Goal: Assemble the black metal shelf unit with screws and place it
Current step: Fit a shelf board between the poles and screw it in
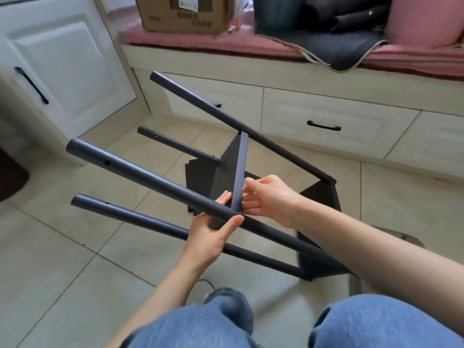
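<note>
My left hand [213, 232] grips a pole [150, 180] of the shelf unit [238, 172]; right hand [266, 199] pinches the panel beside it. Stiff, light, smooth metal; I'd hold poles.

Home, prob. bedroom: pink-cushioned window seat [226, 43] w/ drawers [339, 121] at 12, white cabinet [62, 64] at 10, tile floor [62, 259].

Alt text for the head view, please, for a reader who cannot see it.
A person's left hand grips a black pole of a half-built metal shelf unit while the right hand holds the edge of a shelf panel at that pole. Four poles jut towards white drawers over a tiled floor.
</note>
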`<action>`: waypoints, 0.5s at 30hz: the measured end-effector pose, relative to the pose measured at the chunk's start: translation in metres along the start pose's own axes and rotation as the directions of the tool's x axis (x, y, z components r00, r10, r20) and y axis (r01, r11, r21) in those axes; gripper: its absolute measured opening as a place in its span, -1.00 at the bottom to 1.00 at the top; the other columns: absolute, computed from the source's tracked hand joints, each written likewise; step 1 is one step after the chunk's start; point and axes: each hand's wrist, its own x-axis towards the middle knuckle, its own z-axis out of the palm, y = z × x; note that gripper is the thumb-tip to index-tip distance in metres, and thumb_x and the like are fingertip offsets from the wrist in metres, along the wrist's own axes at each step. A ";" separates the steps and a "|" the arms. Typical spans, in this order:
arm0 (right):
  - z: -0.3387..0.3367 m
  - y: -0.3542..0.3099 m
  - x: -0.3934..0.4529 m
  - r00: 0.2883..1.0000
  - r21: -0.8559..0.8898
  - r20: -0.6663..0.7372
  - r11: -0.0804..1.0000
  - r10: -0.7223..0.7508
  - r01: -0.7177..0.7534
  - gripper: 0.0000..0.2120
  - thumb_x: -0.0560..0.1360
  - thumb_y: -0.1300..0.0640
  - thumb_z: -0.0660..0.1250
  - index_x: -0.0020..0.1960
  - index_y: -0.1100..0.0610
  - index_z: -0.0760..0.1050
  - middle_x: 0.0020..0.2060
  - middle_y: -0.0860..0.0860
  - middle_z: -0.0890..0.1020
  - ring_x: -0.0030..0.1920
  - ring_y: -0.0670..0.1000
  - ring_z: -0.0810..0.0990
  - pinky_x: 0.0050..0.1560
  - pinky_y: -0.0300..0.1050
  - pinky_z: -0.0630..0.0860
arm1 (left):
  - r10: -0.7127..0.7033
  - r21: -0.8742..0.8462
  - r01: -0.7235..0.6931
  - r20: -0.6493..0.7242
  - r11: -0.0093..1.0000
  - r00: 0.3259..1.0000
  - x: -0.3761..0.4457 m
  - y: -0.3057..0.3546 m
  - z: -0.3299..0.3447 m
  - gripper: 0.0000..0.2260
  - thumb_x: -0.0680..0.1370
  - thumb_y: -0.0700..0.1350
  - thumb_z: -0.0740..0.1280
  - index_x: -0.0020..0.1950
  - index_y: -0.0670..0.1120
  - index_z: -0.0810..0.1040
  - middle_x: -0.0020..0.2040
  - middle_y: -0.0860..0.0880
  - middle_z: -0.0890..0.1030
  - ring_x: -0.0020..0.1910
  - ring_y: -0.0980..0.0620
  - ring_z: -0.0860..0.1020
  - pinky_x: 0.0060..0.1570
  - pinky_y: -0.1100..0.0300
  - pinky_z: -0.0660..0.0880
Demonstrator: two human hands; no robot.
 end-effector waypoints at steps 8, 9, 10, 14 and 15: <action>0.048 0.020 0.034 0.996 -0.155 0.042 0.985 0.077 -0.070 -0.72 0.65 0.01 0.21 -0.04 0.19 0.56 -0.11 0.12 0.67 -0.13 0.05 0.71 -0.15 -0.13 0.66 | -0.143 -0.187 0.133 -0.044 0.973 0.989 -0.015 -0.058 -0.025 -0.45 0.36 0.19 0.48 0.34 0.34 0.47 0.20 0.35 0.60 0.22 0.40 0.51 0.13 0.42 0.49; 0.052 0.024 0.039 0.995 -0.170 0.047 0.983 0.084 -0.075 -0.72 0.65 0.01 0.21 -0.05 0.19 0.56 -0.13 0.12 0.68 -0.15 0.04 0.72 -0.18 -0.14 0.67 | -0.154 -0.195 0.142 -0.044 0.970 0.987 -0.016 -0.064 -0.027 -0.46 0.37 0.19 0.48 0.34 0.36 0.46 0.22 0.34 0.60 0.25 0.37 0.51 0.14 0.40 0.49; 0.055 0.028 0.043 0.994 -0.178 0.054 0.981 0.091 -0.080 -0.72 0.65 0.01 0.21 -0.05 0.18 0.56 -0.14 0.12 0.68 -0.17 0.03 0.72 -0.19 -0.15 0.67 | -0.160 -0.203 0.148 -0.046 0.968 0.986 -0.017 -0.070 -0.028 -0.45 0.38 0.18 0.48 0.36 0.34 0.45 0.24 0.30 0.60 0.27 0.33 0.51 0.16 0.37 0.48; 0.068 0.040 0.057 0.989 -0.170 0.091 0.980 0.119 -0.103 -0.71 0.64 0.00 0.22 -0.07 0.18 0.57 -0.16 0.11 0.68 -0.20 0.01 0.73 -0.17 -0.12 0.68 | -0.181 -0.208 0.167 -0.047 0.964 0.982 -0.019 -0.089 -0.035 -0.44 0.42 0.17 0.47 0.40 0.34 0.43 0.26 0.22 0.62 0.29 0.26 0.52 0.22 0.30 0.50; 0.071 0.043 0.060 0.987 -0.164 0.099 0.981 0.123 -0.106 -0.71 0.64 0.00 0.23 -0.07 0.18 0.57 -0.16 0.11 0.69 -0.20 0.01 0.73 -0.15 -0.11 0.68 | -0.188 -0.209 0.174 -0.046 0.962 0.981 -0.018 -0.093 -0.037 -0.47 0.42 0.17 0.47 0.38 0.37 0.43 0.25 0.22 0.62 0.27 0.27 0.53 0.23 0.28 0.51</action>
